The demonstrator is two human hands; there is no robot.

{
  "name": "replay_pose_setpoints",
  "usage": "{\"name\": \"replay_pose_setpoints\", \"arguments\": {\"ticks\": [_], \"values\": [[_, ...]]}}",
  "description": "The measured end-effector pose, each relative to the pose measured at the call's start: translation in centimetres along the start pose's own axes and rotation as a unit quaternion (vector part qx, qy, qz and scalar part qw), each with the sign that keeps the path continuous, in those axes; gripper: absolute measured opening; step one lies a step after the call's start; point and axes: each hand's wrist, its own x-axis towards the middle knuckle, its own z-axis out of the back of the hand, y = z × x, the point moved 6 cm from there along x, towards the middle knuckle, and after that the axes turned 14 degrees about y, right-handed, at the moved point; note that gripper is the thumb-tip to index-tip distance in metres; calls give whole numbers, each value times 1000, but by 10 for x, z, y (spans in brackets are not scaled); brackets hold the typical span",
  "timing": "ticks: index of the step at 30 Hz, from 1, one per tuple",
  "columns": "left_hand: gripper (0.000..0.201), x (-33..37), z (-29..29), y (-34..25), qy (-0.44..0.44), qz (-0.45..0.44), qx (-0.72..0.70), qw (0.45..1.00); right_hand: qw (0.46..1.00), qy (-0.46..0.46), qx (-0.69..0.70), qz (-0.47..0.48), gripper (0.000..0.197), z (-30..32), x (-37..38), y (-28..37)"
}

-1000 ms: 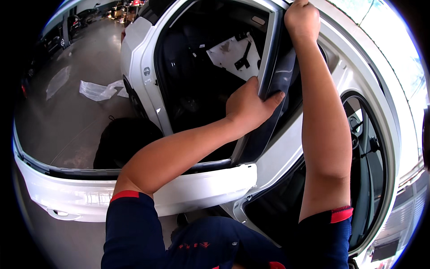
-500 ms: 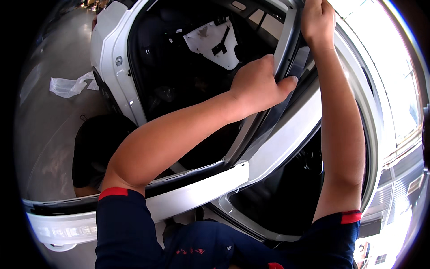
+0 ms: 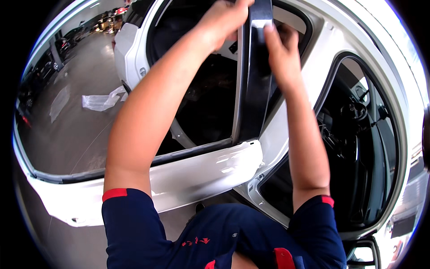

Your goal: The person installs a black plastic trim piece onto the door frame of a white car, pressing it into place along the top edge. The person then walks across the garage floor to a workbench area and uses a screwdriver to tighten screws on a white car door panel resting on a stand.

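Note:
A white car door (image 3: 210, 175) stands ajar in front of me, with a glossy black pillar trim (image 3: 256, 89) running up beside its window opening. My left hand (image 3: 219, 24) is closed round the inner side of the door frame near the top of the trim; part of its fingers is hidden behind the frame. At the trim's right edge is my right hand (image 3: 283, 54), one fingertip against the black surface and the other fingers apart and bent. It is slightly blurred, and I see nothing held in it.
The white car body (image 3: 309, 67) rises behind the door, with the dark front window (image 3: 358, 130) and steering wheel to the right. A side mirror (image 3: 363, 253) juts out at the lower right. Crumpled clear plastic film (image 3: 101, 101) lies on the grey floor at the left.
The door has swung so its pillar stands more upright. My left hand has moved up and left along the frame; my right hand has come down and left to the trim. The crouching dark figure is out of sight.

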Motion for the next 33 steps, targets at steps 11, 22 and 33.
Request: {"name": "replay_pose_setpoints", "arguments": {"ticks": [11,22,33], "values": [[85,51,24,-25,-219,19,218,951,904,236,295,-201,56,-38,-60,-61],[81,-53,-26,54,-216,129,275,928,957,213,142,-138,84,-20,-166,-82],[66,-129,-71,107,-236,135,446,853,955,225,139,-135,82,-24,-193,-78]]}}
